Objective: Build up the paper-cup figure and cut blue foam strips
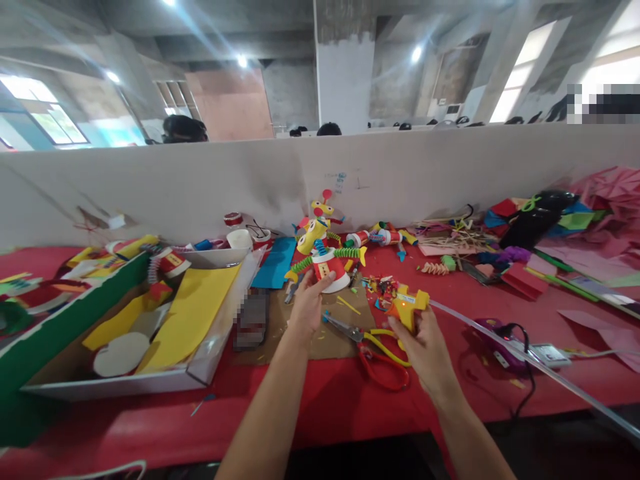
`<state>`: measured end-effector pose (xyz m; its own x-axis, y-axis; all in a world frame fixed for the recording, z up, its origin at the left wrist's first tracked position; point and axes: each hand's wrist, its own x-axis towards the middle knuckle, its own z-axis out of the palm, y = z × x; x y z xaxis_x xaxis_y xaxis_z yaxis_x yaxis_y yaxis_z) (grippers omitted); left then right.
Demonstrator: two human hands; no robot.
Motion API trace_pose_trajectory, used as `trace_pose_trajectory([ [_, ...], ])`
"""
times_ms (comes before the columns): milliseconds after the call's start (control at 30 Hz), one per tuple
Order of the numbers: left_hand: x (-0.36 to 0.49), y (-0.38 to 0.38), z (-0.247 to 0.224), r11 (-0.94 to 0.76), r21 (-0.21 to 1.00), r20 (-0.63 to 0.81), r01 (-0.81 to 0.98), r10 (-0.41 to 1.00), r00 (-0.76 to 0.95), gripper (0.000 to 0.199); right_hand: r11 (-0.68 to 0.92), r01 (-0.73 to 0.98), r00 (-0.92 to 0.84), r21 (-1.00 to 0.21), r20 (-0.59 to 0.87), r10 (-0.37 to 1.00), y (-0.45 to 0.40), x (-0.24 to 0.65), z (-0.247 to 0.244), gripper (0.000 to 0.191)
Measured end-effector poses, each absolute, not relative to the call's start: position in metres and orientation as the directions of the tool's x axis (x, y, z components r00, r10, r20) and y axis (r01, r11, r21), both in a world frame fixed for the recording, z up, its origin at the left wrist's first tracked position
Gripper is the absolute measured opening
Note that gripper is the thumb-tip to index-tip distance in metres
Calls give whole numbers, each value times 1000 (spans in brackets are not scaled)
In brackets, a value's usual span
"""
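My left hand (309, 301) grips the red and white cup body of a paper figure (331, 270). The figure has a yellow head with big eyes, green pleated arms and a blue pleated neck. In my right hand (420, 333) is a yellow glue gun (409, 308) with an orange light on it; its nozzle end points left, and a clear glue stick trails from its back to the right. Scissors (373, 347) with red and yellow handles lie between my hands, partly on a piece of brown cardboard (300, 343).
An open box (200, 373) with yellow sheets stands left, beside a dark phone (251, 320). Similar figures and cups line the white partition (200, 180). Paper scraps, a purple power socket (495, 343) and a black cable lie right on the red table (325, 407).
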<state>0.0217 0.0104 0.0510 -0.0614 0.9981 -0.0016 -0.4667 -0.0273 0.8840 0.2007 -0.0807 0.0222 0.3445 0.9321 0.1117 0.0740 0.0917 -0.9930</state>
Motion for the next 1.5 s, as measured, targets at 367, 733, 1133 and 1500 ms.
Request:
trace_pose_trajectory([
  [367, 20, 5, 58, -156, 891, 172, -427, 985, 0, 57, 166, 9, 424, -986, 154, 892, -90, 214, 21, 33],
  [733, 5, -10, 32, -234, 969, 225, -80, 968, -107, 44, -45, 74, 357, -996, -16, 934, -48, 243, 10, 26],
  [1133, 11, -6, 7, -150, 980, 174, 134, 965, -196, 40, -201, 528, 394, -825, 28, 919, 28, 263, 1, 22],
  [1500, 19, 19, -1, -177, 982, 184, 58, 973, -140, 39, 440, 197, 14, -876, 451, 892, 38, 176, 39, 42],
])
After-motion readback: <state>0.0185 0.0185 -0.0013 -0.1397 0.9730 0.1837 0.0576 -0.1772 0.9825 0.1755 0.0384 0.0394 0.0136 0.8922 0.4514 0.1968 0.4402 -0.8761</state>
